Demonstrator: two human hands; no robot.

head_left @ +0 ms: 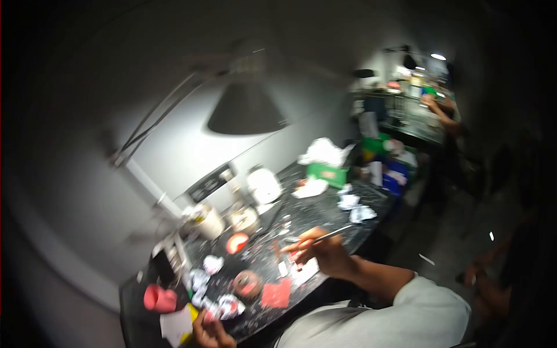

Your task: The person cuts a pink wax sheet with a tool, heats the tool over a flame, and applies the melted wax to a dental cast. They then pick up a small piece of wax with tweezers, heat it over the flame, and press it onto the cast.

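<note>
Head camera: thin tool pinched at five o'clock!

My right hand (326,253) closes around the thin tool (332,234), over the bench (313,216). Down at seven, my left hand (212,332) is right by crumpled tissue (231,307); blur means I can't tell its grip. Red square (275,293) at six, green box (326,174) at three, lamp (246,110) at eleven. Another person's hand (429,101) shows at two.
</note>
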